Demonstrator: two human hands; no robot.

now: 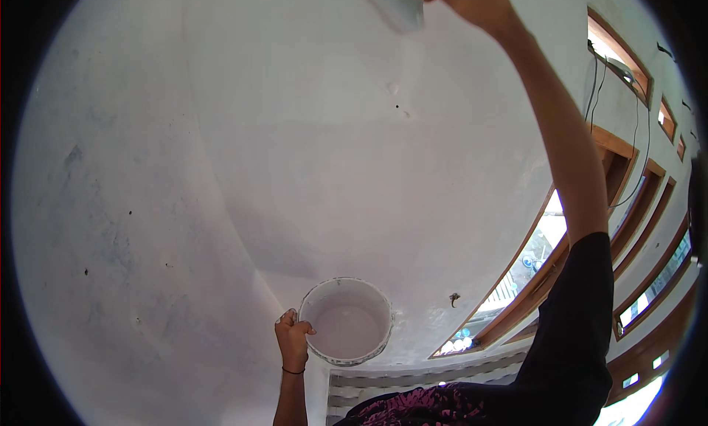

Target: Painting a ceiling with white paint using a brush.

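1. The left hand [293,337] is closed on the side of a round white bucket [343,290], thumb over the rim and fingers curled at the outside.
2. The bucket is low in the view, right of the wall corner, with its mouth facing the camera; smooth, pale, greyish stuff lies inside, and the rim is smeared.
3. The right hand [464,0] is raised at the top edge, partly cut off, its fingers pinching the right end of a flat pale tool [397,7].
4. That tool is slightly blurred, in front of the white wall [332,175]; I cannot tell whether it touches.
5. The wall shows grey patches on the left and a few small dark holes.
6. At right, wood-framed windows [619,48] and a thin dark cable [594,94] show beyond the right arm.
7. A dark band [293,371] circles the left wrist; a black sleeve [575,300] covers the upper right arm.
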